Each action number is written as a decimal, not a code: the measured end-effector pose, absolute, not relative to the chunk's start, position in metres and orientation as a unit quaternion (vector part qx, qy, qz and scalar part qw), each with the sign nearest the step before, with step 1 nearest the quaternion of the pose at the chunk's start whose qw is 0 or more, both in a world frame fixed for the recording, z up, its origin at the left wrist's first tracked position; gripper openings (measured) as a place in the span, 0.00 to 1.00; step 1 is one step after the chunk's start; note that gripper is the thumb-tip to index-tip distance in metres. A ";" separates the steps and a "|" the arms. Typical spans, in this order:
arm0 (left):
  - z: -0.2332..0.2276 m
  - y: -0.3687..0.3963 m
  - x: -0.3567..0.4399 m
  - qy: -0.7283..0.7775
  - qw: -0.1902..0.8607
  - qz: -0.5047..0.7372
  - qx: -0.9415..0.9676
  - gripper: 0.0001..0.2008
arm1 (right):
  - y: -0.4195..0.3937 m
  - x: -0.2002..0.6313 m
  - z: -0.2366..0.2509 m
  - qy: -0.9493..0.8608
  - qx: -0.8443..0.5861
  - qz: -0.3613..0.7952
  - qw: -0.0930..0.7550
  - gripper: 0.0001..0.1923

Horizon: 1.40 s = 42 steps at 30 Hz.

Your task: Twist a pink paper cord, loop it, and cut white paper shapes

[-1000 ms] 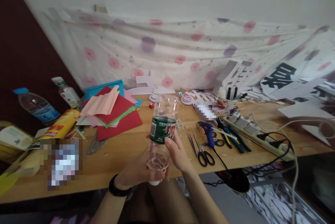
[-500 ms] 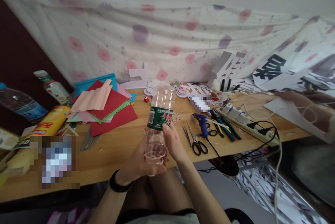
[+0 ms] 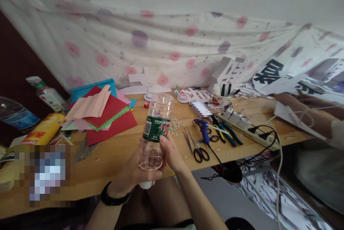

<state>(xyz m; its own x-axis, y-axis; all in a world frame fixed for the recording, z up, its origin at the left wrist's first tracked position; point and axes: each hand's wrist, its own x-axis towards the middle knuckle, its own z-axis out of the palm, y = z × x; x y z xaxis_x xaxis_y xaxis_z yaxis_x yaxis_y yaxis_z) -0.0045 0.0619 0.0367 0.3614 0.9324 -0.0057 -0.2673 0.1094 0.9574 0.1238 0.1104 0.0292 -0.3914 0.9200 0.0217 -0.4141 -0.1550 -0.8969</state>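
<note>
A clear plastic bottle (image 3: 154,128) with a green label is held upside down over the table's front edge, its white cap (image 3: 146,185) pointing down towards my lap. My left hand (image 3: 134,169), with a black band on the wrist, wraps around the lower part near the neck. On the right side, my right hand (image 3: 171,153) grips the bottle, thumb against the label's lower edge. Some of the fingers are hidden behind the bottle. To the right lie black-handled scissors (image 3: 201,154), tweezers (image 3: 187,142) and a blue glue gun (image 3: 202,130).
Coloured paper sheets (image 3: 107,119) are piled on the left, beside a yellow packet (image 3: 44,128) and two other bottles. Pliers (image 3: 228,134) and a power strip (image 3: 251,133) with trailing cables lie to the right. At far right, another person's arm (image 3: 309,111) rests over white paper.
The view has shifted slightly, so most things sit further left. Both hands still hold the bottle, which is tilted a little more, and its white cap shows more below the left hand.
</note>
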 end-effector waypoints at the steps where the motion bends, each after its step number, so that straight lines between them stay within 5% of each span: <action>1: 0.038 0.063 -0.005 0.337 0.664 0.451 0.493 0.21 | 0.110 0.124 0.030 -0.450 -0.275 0.706 0.473 0.32; 14: 0.048 0.068 -0.013 0.439 0.579 0.435 0.532 0.24 | 0.103 0.134 0.047 -0.502 -0.303 0.606 0.539 0.20; 21: 0.060 0.065 -0.012 0.444 0.512 0.432 0.595 0.30 | 0.102 0.130 0.037 -0.599 -0.273 0.535 0.530 0.31; 42: 0.053 0.068 -0.019 0.485 0.448 0.407 0.631 0.30 | 0.097 0.152 0.047 -0.691 -0.300 0.455 0.475 0.28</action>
<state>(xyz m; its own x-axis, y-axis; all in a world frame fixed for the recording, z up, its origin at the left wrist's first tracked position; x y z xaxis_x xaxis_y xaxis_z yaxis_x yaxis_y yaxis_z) -0.0186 0.0677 0.0527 0.1986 0.9769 0.0786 0.2476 -0.1276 0.9604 0.1524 0.0973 0.0467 -0.3683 0.8469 0.3834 -0.0185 0.4057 -0.9138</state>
